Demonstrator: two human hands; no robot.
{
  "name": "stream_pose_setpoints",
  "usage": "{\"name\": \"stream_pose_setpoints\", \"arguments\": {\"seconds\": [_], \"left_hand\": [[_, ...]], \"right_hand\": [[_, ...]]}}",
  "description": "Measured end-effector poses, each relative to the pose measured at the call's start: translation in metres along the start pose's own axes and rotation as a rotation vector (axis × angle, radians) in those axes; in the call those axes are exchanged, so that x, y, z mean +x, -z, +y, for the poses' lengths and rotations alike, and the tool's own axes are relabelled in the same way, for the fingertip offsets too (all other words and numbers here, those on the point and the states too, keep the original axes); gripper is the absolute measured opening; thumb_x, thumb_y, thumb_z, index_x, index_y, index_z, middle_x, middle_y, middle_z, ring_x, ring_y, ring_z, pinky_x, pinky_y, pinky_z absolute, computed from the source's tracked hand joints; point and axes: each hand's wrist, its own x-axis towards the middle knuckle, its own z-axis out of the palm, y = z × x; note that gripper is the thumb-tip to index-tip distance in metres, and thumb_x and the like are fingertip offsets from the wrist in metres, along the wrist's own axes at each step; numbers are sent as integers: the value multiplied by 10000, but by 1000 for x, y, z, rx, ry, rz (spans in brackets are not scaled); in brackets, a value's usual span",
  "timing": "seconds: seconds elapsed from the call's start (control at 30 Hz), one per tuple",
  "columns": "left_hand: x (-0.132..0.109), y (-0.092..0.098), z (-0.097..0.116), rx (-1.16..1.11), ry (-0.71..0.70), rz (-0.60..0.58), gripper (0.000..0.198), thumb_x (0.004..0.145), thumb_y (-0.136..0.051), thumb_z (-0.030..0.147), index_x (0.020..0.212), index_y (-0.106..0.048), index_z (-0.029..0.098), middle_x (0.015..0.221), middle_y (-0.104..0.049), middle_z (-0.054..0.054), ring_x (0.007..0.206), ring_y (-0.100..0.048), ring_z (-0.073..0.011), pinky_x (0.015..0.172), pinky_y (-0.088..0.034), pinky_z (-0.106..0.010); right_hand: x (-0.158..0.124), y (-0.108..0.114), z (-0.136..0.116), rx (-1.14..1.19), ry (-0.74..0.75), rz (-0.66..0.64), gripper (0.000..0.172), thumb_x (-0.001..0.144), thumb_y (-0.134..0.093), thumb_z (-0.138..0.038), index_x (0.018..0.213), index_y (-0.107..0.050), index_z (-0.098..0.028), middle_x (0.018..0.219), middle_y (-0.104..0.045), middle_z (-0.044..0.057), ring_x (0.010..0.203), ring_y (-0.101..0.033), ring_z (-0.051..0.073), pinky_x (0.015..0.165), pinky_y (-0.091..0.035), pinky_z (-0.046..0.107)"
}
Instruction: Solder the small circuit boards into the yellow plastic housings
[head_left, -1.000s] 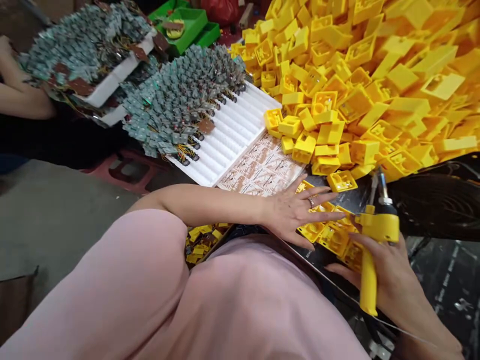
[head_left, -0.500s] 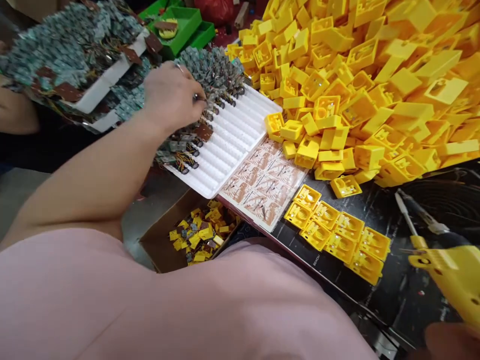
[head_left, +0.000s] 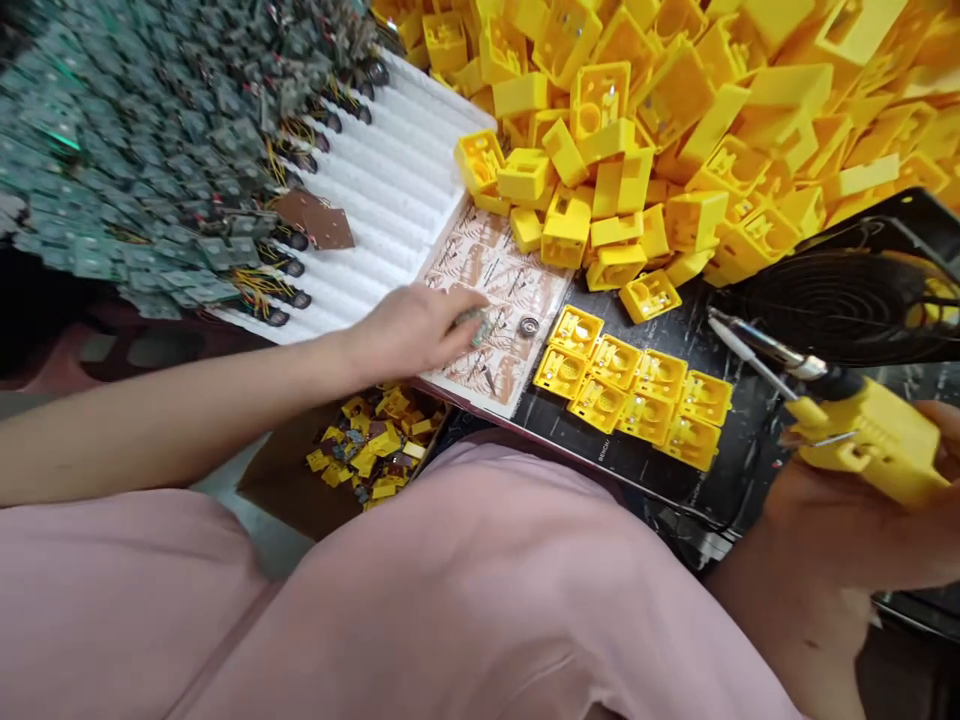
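Over the patterned sheet (head_left: 491, 262), left hand (head_left: 412, 332) is pinching a circuit board (head_left: 477, 326); right hand (head_left: 840, 530) is gripping a soldering gun (head_left: 874, 435).

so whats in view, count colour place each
Boards: many, greenish, upper left
Tray: one, white, beneath boards
Panel: one, brown, on tray
Sheet: one, brown-patterned, beside tray
Disc: one, dark, over sheet
Piled cases: many, yellow, upper right
Bench: one, black, right
Grouped cases: eight, yellow, on bench
Fan: one, black, right
Soldering gun: one, mostly yellow, right
Box: one, brown, lower left
Parts: many, mostly yellow, in box
Stool: one, reddish, left edge
Held part: one, greenish, over sheet
Shirt: one, pink, bottom
Left hand: one, over sheet
Right hand: one, holding soldering gun
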Motion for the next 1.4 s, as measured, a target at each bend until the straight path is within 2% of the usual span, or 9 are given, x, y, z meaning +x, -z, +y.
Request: {"name": "stream_pose_setpoints", "arguments": {"seconds": [0.13,0.2,0.33,0.5,0.77,0.97,1.07,1.2,1.4], "left_hand": [[-22,-13,9,369,-73,-23,430,1061,-462,404,1292,-750,183,1001,-800,-144,886,-763,-323,692,-517,-356],[-25,-12,6,378,-176,69,433,1047,-501,423,1328,-725,182,1136,-783,-166,1010,-745,-342,741,-534,-376],[-22,-26,4,157,-351,285,465,954,-638,467,1306,-711,172,1301,-744,-152,1235,-666,-363,1001,-538,-486],[-17,-59,13,-162,-276,410,215,1019,-572,320,996,-753,207,1160,-812,-79,1212,-699,-291,1109,-471,-522],[-4,-52,15,-363,-207,390,191,973,-647,352,897,-797,260,908,-807,0,978,-720,-220,1122,-457,-504],[0,-39,30,-283,-297,277,218,971,-609,311,898,-804,247,854,-788,-12,979,-694,-229,1157,-408,-534],[-2,-35,33,-240,-340,231,252,985,-574,309,902,-798,225,870,-793,-30,946,-698,-231,1139,-424,-539],[-2,-30,37,-108,-407,201,292,996,-538,287,882,-796,208,859,-799,-54,906,-702,-241,1047,-481,-498],[2,-25,43,81,-501,180,324,982,-481,234,853,-775,193,840,-800,-64,862,-712,-249,1009,-499,-470]], "right_hand": [[3,-25,-6,94,7,-1,495,989,-626,-651,1225,-771,-241,1194,-729,99,1019,-714,360,712,-591,518],[7,-41,-11,167,53,137,396,1017,-626,-556,1146,-803,-226,1104,-734,82,966,-702,312,704,-565,477],[16,-64,-16,229,84,613,243,985,-663,-342,990,-851,-188,834,-669,49,878,-623,222,626,-445,371],[16,-66,-12,200,46,678,236,895,-713,-382,889,-852,-193,651,-545,35,787,-558,205,555,-313,319],[20,-67,0,215,-252,806,795,1051,-296,-736,715,-728,-160,663,-571,46,675,-613,197,627,-454,361],[-3,-60,-31,194,-59,504,288,895,-788,-448,1020,-830,-192,808,-711,22,619,-595,137,556,-457,293],[-18,-43,-49,149,-71,171,338,884,-837,-329,1209,-798,-246,1010,-792,77,805,-750,230,678,-612,360],[-13,-30,-61,16,177,-211,529,901,-823,-189,1398,-677,-297,1014,-798,48,852,-782,227,725,-683,349],[3,-42,-62,46,443,-375,293,968,-736,-153,1241,-634,-182,885,-746,36,797,-768,162,714,-671,254]]}}
